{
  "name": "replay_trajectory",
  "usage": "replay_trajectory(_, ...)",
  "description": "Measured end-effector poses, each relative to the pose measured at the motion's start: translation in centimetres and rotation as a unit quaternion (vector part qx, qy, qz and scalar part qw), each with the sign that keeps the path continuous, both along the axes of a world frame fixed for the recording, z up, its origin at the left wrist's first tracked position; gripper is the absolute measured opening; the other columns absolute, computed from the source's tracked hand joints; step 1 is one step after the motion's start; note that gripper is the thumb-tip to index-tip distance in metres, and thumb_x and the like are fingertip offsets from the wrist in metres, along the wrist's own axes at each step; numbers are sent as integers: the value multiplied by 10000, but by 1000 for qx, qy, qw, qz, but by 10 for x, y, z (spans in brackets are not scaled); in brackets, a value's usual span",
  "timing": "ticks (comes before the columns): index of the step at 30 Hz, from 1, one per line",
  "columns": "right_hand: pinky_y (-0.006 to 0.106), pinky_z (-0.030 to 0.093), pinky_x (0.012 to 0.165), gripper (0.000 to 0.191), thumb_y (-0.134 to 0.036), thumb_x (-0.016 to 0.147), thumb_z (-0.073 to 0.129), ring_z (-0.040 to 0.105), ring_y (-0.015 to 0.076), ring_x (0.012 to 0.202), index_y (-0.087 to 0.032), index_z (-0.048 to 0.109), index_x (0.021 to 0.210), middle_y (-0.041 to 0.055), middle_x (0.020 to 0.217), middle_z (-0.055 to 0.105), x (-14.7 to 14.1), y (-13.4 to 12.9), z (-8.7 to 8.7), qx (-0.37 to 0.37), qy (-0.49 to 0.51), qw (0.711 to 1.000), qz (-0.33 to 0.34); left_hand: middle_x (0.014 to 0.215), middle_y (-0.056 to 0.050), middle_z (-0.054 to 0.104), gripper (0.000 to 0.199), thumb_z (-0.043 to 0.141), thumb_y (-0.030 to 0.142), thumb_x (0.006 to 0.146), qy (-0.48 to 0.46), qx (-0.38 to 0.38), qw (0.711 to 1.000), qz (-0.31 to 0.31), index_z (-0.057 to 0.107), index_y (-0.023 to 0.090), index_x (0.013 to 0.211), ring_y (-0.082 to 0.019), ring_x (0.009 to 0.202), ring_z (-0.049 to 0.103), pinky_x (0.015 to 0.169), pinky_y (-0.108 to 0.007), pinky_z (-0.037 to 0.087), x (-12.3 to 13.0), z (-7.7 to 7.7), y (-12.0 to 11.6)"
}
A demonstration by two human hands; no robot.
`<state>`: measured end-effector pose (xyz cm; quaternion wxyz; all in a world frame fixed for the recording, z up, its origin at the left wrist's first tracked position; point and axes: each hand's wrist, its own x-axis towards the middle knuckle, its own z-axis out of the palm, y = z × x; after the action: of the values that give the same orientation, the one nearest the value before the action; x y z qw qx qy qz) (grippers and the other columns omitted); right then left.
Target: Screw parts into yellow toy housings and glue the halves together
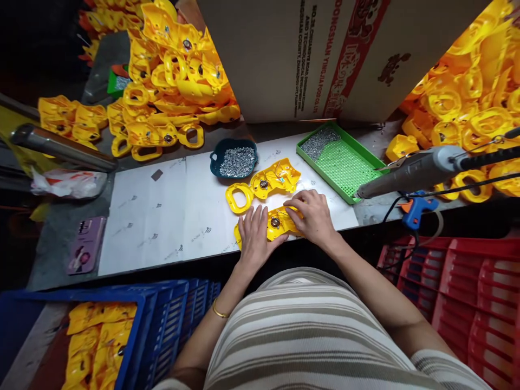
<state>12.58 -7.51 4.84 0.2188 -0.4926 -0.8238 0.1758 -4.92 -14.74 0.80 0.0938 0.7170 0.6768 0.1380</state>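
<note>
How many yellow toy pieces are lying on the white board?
2. The near piece is at the board's front edge, under the left hand and right hand. The far piece lies just beyond it. The hands might hide something small.

From here I see a workshop or small assembly line: a workbench [166, 216] with yellow plastic shells [174, 81] heaped around it, 1 green tray [341, 162] of small metal parts, 1 power screwdriver [410, 170] and plastic crates [475, 303].

Yellow housings [273, 180] glossy plastic; phone [86, 245] smooth, shiny.
</note>
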Motion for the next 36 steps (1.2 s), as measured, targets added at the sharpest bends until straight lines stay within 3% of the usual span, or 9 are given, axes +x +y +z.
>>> replay_trajectory(5, 432, 306, 849, 284, -416, 914, 517, 476, 264, 1027, -210, 713, 917, 89, 1061, 627, -20, 6, 3, -27, -96, 995, 11, 1454, -203, 449, 796, 614, 563, 826, 1, 8, 1000, 0, 350, 147, 1450, -383, 1396, 312, 1125, -595, 176, -1, -4, -1)
replay_trajectory(9, 437, 292, 851, 233, -341, 903, 531, 470, 260, 1032, -189, 708, 894, 92, 1058, 623, -25, 7, 1, -36, -121, 992, 28, 1447, -188, 466, 787, 623, 554, 822, 2, 11, 1000, 8, 365, 151, 1448, -384, 1383, 332, 1131, -586, 158, 0, -7, 0)
replay_trajectory(19, 434, 268, 922, 132, -215, 839, 578, 473, 247, 1085, -219, 667, 936, 71, 1119, 613, -5, -6, -9, -63, -7, 998, 13, 1442, -171, 474, 752, 644, 531, 817, -25, 20, 999, 16, 411, 170, 1434, -370, 1385, 320, 1130, -585, 152, 2, -10, -2)
replay_trajectory(25, 461, 257, 961, 130, -264, 872, 568, 464, 254, 1114, -227, 675, 934, 81, 1145, 608, -6, -4, -14, -38, 14, 999, 12, 1323, -105, 587, 276, 585, 364, 897, -69, 111, 991, 10, 699, 235, 1113, -308, 1319, 408, 1103, -524, 267, 0, -2, 16)
replay_trajectory(30, 502, 296, 987, 165, -244, 855, 586, 474, 260, 1126, -215, 657, 1001, 92, 1154, 613, -6, -5, -5, -37, 13, 999, 19, 1138, -97, 679, 172, 618, 341, 876, -93, 203, 974, -44, 745, 226, 890, -301, 1194, 515, 1013, -502, 385, -7, 10, 33)
replay_trajectory(32, 441, 384, 951, 249, -262, 871, 566, 504, 239, 1091, -209, 619, 1109, 97, 1143, 616, -6, -3, -3, -22, 53, 997, 44, 1089, -98, 696, 172, 626, 348, 870, -119, 223, 965, -66, 732, 213, 878, -291, 1148, 550, 997, -496, 408, -11, 11, 41)
replay_trajectory(36, 274, 490, 846, 281, -173, 916, 446, 576, 160, 973, -189, 601, 1150, 84, 1064, 623, -2, -2, -6, -16, 124, 986, 110, 1030, -93, 715, 151, 625, 323, 869, -175, 238, 949, -111, 702, 197, 903, -262, 1050, 604, 935, -452, 468, -9, 8, 52)
